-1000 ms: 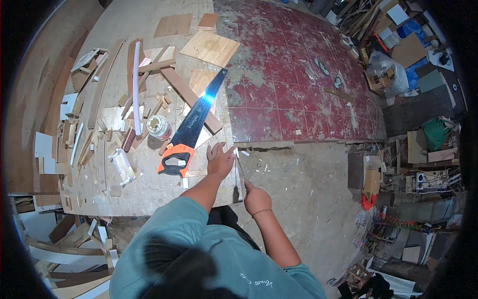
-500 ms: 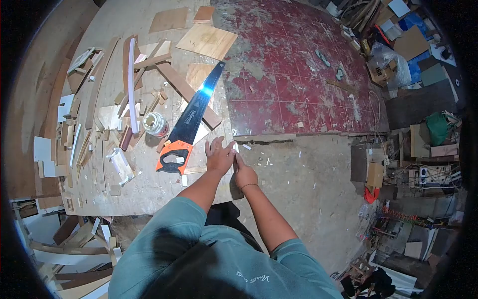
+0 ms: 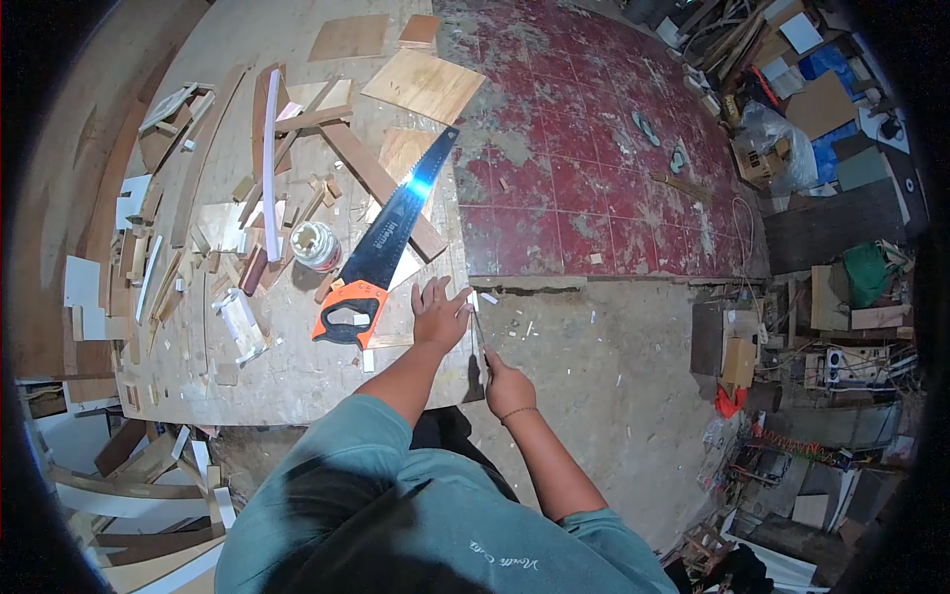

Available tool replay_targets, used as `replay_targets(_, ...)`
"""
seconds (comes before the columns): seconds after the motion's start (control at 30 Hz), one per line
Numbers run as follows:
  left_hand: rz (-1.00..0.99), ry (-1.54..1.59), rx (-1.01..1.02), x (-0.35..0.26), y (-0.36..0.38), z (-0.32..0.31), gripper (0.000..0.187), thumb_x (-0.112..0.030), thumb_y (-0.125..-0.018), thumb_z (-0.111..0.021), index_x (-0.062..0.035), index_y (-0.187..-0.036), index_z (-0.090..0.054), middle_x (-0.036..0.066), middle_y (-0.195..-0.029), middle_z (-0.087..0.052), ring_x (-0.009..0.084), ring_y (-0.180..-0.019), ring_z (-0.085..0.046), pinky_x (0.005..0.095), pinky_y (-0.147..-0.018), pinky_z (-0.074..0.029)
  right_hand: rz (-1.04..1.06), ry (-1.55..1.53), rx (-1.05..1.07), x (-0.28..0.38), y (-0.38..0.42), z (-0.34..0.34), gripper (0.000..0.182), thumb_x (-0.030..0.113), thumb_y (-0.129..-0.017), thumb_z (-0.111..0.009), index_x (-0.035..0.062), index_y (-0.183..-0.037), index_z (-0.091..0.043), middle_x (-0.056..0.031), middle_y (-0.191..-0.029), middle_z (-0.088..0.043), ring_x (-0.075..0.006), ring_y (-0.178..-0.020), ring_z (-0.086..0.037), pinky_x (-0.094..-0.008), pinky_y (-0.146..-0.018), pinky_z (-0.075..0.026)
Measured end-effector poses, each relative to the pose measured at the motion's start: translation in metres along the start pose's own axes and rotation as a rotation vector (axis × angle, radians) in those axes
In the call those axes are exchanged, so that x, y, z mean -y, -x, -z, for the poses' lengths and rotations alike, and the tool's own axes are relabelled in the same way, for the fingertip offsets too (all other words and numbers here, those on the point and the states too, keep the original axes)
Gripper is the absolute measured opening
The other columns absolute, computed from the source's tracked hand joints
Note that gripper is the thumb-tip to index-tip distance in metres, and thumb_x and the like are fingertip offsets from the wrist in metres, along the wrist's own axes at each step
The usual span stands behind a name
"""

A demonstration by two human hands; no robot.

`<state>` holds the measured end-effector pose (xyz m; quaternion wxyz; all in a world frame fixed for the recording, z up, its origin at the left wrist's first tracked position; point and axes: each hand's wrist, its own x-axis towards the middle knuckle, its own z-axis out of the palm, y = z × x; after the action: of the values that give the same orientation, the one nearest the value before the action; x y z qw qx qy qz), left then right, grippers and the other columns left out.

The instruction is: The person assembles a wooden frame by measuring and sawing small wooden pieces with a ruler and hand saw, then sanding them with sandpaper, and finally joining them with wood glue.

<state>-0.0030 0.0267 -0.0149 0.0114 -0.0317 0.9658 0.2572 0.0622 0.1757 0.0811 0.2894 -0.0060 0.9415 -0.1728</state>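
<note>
My left hand (image 3: 439, 319) lies with its fingers spread at the right edge of the wooden table (image 3: 297, 386). Under it, a pale wood strip (image 3: 391, 341) shows to the left, and a small white piece (image 3: 474, 296) shows by the fingertips. My right hand (image 3: 509, 386) is closed, just off the table edge, around a tool with a thin, dark, narrow blade (image 3: 480, 327). That blade runs up along the edge to my left fingertips; its handle is hidden in my fist. Left of my left hand lies a handsaw (image 3: 381, 247) with an orange and black handle.
An open jar (image 3: 315, 247) stands left of the saw. Wood offcuts, a long pale curved strip (image 3: 269, 163) and flat boards (image 3: 424, 87) cover much of the table. Right of it are concrete floor (image 3: 594, 366) and red tiles (image 3: 584, 168), with clutter along the far right.
My right hand has drawn back toward me and to the right, away from my left hand, baring the thin blade. My left hand stays in nearly the same place at the table edge.
</note>
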Motion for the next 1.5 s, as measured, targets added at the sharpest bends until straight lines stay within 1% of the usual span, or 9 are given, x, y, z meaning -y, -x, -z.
replay_targets(0.27,0.014,-0.015,0.021,-0.004,-0.002,0.001,0.034,-0.034,-0.087,-0.051,-0.0276,-0.12,-0.059,0.011,-0.135,-0.039,0.029,-0.133,-0.025,0.053,-0.11,-0.003,-0.011,-0.093,-0.05,0.012,-0.064,-0.016,0.042,0.02,-0.09,-0.037,0.0263,-0.13,-0.046,-0.0246,-0.091,-0.063,-0.0399,-0.083,-0.063,-0.0499,-0.074,-0.048)
replay_targets(0.33,0.011,0.003,-0.019,-0.003,0.0,-0.003,0.034,-0.035,-0.085,-0.055,-0.0282,-0.117,-0.061,0.011,-0.133,-0.04,0.0294,-0.132,-0.026,0.0517,-0.11,-0.003,-0.033,-0.109,-0.038,0.006,-0.065,-0.025,0.045,0.022,-0.09,-0.041,0.03,-0.134,-0.041,-0.0228,-0.093,-0.063,-0.04,-0.082,-0.062,-0.0494,-0.072,-0.048)
replay_targets(0.53,0.012,-0.025,-0.032,-0.005,-0.001,-0.002,0.033,-0.034,-0.085,-0.055,-0.0276,-0.116,-0.061,0.012,-0.133,-0.041,0.0306,-0.132,-0.026,0.0523,-0.11,-0.004,-0.022,-0.13,-0.075,0.005,-0.052,-0.044,0.053,0.02,-0.089,-0.043,0.0276,-0.14,-0.03,-0.0239,-0.087,-0.063,-0.0403,-0.076,-0.062,-0.0502,-0.067,-0.048)
replay_targets(0.67,-0.002,-0.023,-0.058,-0.004,0.003,-0.007,0.033,-0.034,-0.085,-0.055,-0.028,-0.116,-0.061,0.012,-0.133,-0.041,0.0312,-0.132,-0.025,0.0529,-0.11,-0.004,-0.013,-0.115,-0.096,-0.002,-0.017,-0.047,0.055,0.018,-0.088,-0.043,0.0246,-0.141,-0.028,-0.0235,-0.083,-0.063,-0.0401,-0.074,-0.062,-0.0501,-0.066,-0.047)
replay_targets(0.8,0.01,-0.02,-0.034,-0.004,0.003,-0.004,0.032,-0.034,-0.086,-0.054,-0.0277,-0.116,-0.061,0.012,-0.134,-0.04,0.0316,-0.133,-0.025,0.0534,-0.11,-0.003,-0.03,-0.063,0.016,-0.014,0.063,-0.039,0.053,0.019,-0.089,-0.04,0.0217,-0.141,-0.028,-0.0211,-0.082,-0.064,-0.0388,-0.072,-0.062,-0.0501,-0.062,-0.047)
replay_targets(1.0,0.004,-0.013,-0.028,-0.003,0.004,-0.005,0.033,-0.034,-0.086,-0.053,-0.0276,-0.117,-0.061,0.012,-0.135,-0.04,0.0309,-0.133,-0.024,0.0521,-0.11,-0.002,-0.053,-0.078,-0.019,-0.045,0.143,-0.038,0.056,0.015,-0.086,-0.049,0.0191,-0.139,-0.032,-0.0199,-0.079,-0.063,-0.0375,-0.068,-0.061,-0.0477,-0.062,-0.048)
replay_targets(1.07,-0.001,-0.011,-0.032,-0.004,0.004,-0.004,0.033,-0.034,-0.087,-0.053,-0.0272,-0.117,-0.061,0.012,-0.135,-0.04,0.0308,-0.133,-0.024,0.0518,-0.11,-0.002,-0.03,-0.119,-0.115,-0.047,0.151,-0.034,0.057,0.013,-0.085,-0.049,0.0184,-0.14,-0.032,-0.0188,-0.083,-0.064,-0.0358,-0.069,-0.062,-0.047,-0.061,-0.049)
replay_targets(1.17,-0.016,-0.004,-0.043,-0.001,0.005,-0.008,0.033,-0.035,-0.087,-0.053,-0.0265,-0.117,-0.061,0.012,-0.134,-0.04,0.0306,-0.133,-0.025,0.0515,-0.11,-0.003,-0.024,-0.159,-0.158,-0.042,0.143,-0.033,0.056,0.013,-0.086,-0.05,0.0186,-0.139,-0.033,-0.0208,-0.077,-0.062,-0.0381,-0.068,-0.061,-0.0477,-0.062,-0.048)
replay_targets(1.5,-0.025,-0.049,-0.004,-0.005,0.006,-0.001,0.038,-0.037,-0.086,-0.052,-0.0285,-0.123,-0.056,0.011,-0.135,-0.04,0.0281,-0.133,-0.025,0.051,-0.111,-0.003,-0.041,-0.121,-0.132,-0.021,0.09,-0.031,0.054,0.014,-0.086,-0.048,0.02,-0.138,-0.036,-0.0203,-0.081,-0.063,-0.037,-0.07,-0.062,-0.0478,-0.064,-0.049)
